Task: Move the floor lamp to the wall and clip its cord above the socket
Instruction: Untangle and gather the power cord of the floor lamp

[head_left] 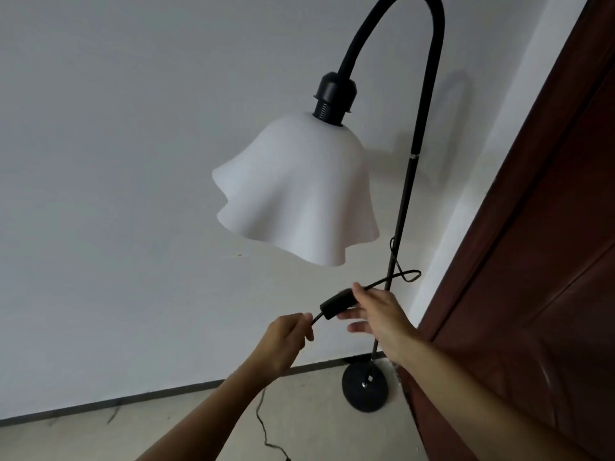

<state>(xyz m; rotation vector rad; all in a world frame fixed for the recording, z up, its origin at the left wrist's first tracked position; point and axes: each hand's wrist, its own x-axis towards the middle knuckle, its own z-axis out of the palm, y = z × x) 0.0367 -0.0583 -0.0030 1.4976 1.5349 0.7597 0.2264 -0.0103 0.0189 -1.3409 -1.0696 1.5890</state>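
The floor lamp stands close to the white wall: black curved pole (404, 201), wavy white shade (296, 194), round black base (365, 387) on the floor by the skirting. Its black cord (386, 281) loops off the pole and runs to an inline switch (336, 306). My right hand (379, 322) holds the cord at the switch's right end, fingers partly spread. My left hand (288, 337) pinches the cord just left of the switch. The cord's free end (263, 424) trails down across the floor. No socket or clip is in view.
A dark red-brown door (532, 261) fills the right side, right beside the lamp base. A grey skirting strip (133, 399) runs along the foot of the wall. The floor (316, 437) is pale and bare around the cord.
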